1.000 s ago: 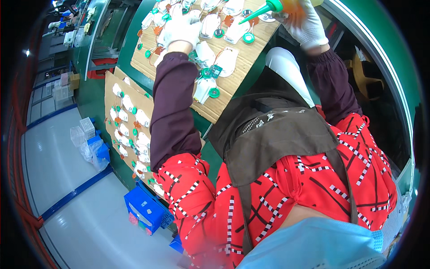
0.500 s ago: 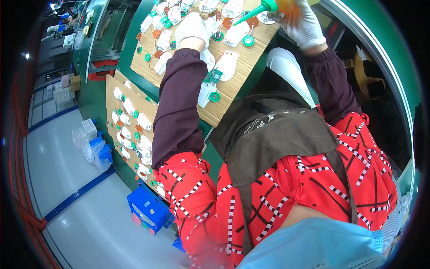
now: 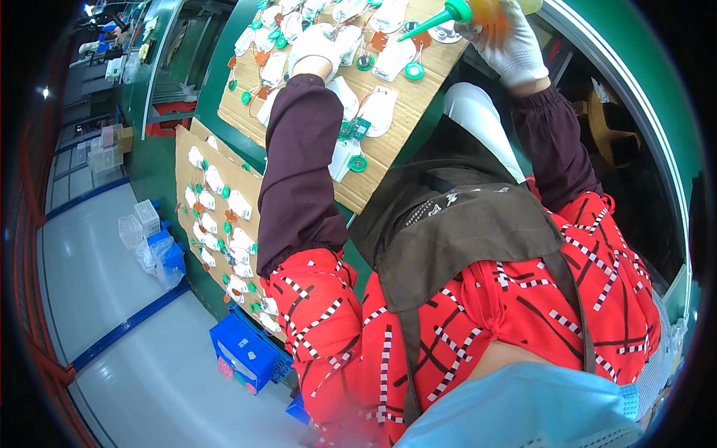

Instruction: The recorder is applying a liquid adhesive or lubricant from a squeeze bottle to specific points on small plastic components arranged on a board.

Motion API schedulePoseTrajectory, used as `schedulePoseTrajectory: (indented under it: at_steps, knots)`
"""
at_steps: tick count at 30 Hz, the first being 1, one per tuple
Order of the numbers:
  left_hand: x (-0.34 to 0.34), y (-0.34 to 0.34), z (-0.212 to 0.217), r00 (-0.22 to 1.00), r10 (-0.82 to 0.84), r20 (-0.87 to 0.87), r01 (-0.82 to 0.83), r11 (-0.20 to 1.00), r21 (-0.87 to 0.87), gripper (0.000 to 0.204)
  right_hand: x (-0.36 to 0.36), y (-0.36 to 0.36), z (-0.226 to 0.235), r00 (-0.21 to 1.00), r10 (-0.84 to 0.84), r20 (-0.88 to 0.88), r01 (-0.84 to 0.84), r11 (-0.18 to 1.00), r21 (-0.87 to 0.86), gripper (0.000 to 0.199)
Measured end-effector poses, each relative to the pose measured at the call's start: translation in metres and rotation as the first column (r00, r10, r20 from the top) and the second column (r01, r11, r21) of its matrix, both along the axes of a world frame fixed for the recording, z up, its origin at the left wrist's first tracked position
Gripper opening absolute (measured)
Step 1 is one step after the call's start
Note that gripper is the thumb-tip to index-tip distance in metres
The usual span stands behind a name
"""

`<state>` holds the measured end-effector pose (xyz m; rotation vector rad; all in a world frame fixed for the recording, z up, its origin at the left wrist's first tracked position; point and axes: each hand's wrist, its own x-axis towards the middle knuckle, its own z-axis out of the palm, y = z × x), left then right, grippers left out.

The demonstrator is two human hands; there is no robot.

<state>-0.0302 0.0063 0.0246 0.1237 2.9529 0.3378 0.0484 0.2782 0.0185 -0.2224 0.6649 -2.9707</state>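
Gloved hands at work over a cardboard sheet of small white parts.

The right hand (image 3: pixel 508 41) is closed around a squeeze bottle (image 3: pixel 467 13) near the cardboard sheet's (image 3: pixel 388 149) far right corner, green nozzle pointing left; the left hand (image 3: pixel 317 45) presses flat on a white part (image 3: pixel 345 37) mid-sheet.

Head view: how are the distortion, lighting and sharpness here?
Head view: strong fisheye bending with a black rim; even bright light, glare on the pale floor; the gloved left hand and the right hand holding the green-nozzled bottle sit sharp near the top edge.

Parts (image 3: pixel 377 108) lie on a cardboard sheet (image 3: pixel 403 138); another sheet (image 3: pixel 187 183) lies left.
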Motion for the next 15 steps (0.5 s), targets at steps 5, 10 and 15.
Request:
schedulePoseTrajectory:
  at_steps: [5, 10, 15]
  knots:
    - [-0.009, -0.022, -0.008, 0.994, -0.095, 0.050, 0.093, 0.995, 0.038, 0.048, 0.000, 0.001, 0.000, 1.000, -0.011, 0.014, 0.011, 1.000, 0.002, 0.034]
    - [-0.035, -0.055, 0.000, 0.939, -0.315, 0.139, 0.302, 0.947, 0.108, 0.038, -0.002, 0.003, -0.001, 1.000, 0.012, 0.018, -0.011, 1.000, -0.022, 0.033]
    - [-0.017, -0.017, 0.018, 0.853, -0.522, 0.002, 0.439, 0.714, -0.546, 0.052, -0.002, 0.004, -0.002, 0.999, -0.039, 0.009, 0.039, 0.999, 0.009, 0.032]
